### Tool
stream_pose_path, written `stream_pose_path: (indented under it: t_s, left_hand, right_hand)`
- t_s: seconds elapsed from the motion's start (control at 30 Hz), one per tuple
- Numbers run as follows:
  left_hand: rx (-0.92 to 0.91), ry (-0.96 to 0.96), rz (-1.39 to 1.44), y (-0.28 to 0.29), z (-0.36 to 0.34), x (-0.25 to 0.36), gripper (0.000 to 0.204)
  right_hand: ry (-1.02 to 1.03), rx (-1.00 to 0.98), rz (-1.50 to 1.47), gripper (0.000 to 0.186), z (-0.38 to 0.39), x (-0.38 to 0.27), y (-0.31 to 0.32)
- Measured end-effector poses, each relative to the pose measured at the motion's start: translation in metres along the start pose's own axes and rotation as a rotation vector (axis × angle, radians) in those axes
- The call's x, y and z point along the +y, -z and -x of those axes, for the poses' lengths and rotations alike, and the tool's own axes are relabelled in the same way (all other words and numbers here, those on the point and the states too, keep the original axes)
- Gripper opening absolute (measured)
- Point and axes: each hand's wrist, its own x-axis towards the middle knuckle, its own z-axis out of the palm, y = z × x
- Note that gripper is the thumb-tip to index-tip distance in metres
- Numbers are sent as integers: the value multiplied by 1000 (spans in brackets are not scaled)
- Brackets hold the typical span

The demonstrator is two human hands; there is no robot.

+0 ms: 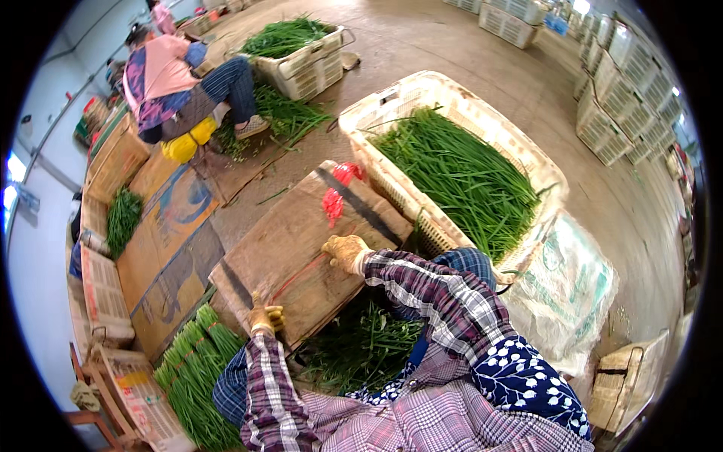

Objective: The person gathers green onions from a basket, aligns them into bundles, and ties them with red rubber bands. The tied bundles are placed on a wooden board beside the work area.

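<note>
A worn brown board (290, 248) with black straps lies tilted across my lap. My right hand (347, 253), in a yellowish glove, rests closed on its upper face, near the right side. At the board's near left corner is my gloved left hand (266, 315), its fingers curled; what they hold, if anything, is hidden. A thin red line (301, 275) runs over the board between my hands; whether it is a string or a mark I cannot tell. Red plastic strips (339, 194) hang at the board's far edge. Loose green stalks (365, 343) lie below the board.
A white crate (553, 169) of long green leaves stands at my right, beside a clear plastic sheet (568, 286). Tied green bundles (199, 369) lie at my left by flattened cardboard (162, 248). Ahead left a person (169, 83) sits near another filled crate (309, 71). Crates (625, 90) are stacked far right.
</note>
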Motion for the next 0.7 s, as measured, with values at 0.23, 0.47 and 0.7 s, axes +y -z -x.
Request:
stream_pose_path:
  t_s: [0.23, 0.47, 0.7]
  left_hand:
    - [100, -33, -173, -8, 40, 19, 85]
    - [-100, -39, -117, -63, 76, 20, 71]
    - [-463, -7, -139, -113, 94, 16, 65]
  right_hand:
    - [53, 257, -240, 34, 46, 48, 116]
    - [-592, 613, 94, 42, 191, 223, 165]
    - [-1324, 351, 240, 61, 296, 326, 160]
